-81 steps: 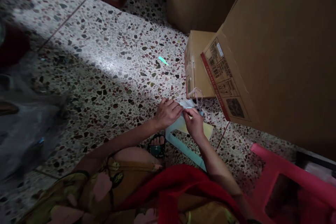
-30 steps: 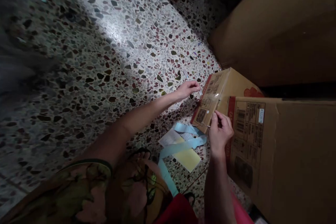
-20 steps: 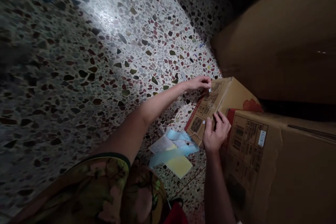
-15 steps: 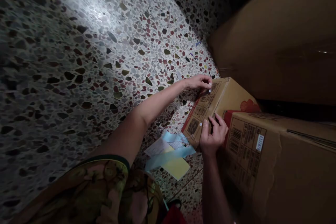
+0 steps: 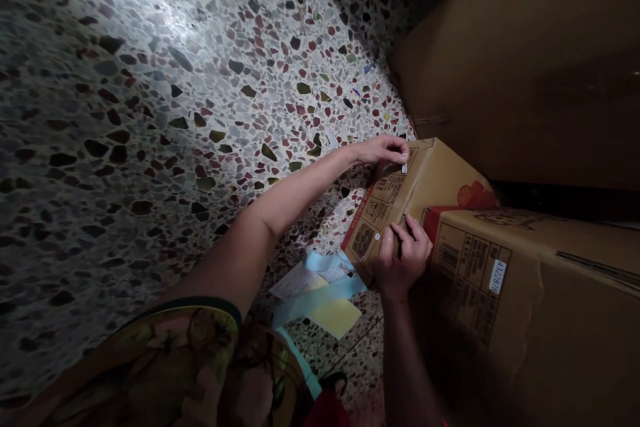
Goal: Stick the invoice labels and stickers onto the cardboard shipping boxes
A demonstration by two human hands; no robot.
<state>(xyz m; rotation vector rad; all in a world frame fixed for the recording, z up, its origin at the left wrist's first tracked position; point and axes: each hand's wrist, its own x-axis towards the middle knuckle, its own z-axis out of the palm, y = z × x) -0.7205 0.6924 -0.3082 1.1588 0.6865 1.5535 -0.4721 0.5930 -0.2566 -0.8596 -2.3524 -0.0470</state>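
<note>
Small cardboard box (image 5: 430, 180) on terrazzo floor (image 5: 150, 113), wedged against larger carton (image 5: 525, 293). Left hand (image 5: 385, 149) pinching a small white tag (image 5: 405, 167) at far top edge; right hand (image 5: 400, 257) pressed flat on near printed side. Risk: tag tearing or slipping if pulled. Paper slips (image 5: 320, 293) beside.

Your left hand (image 5: 383, 149) and right hand (image 5: 400, 257) are bare, arms uncovered; a short floral-print sleeve (image 5: 200, 340), dark-hemmed, sits at 7 o'clock.

small box (image 5: 425, 180): print too small to read | large box (image 5: 540, 307): cut off right | papers (image 5: 320, 290): partly hidden
</note>
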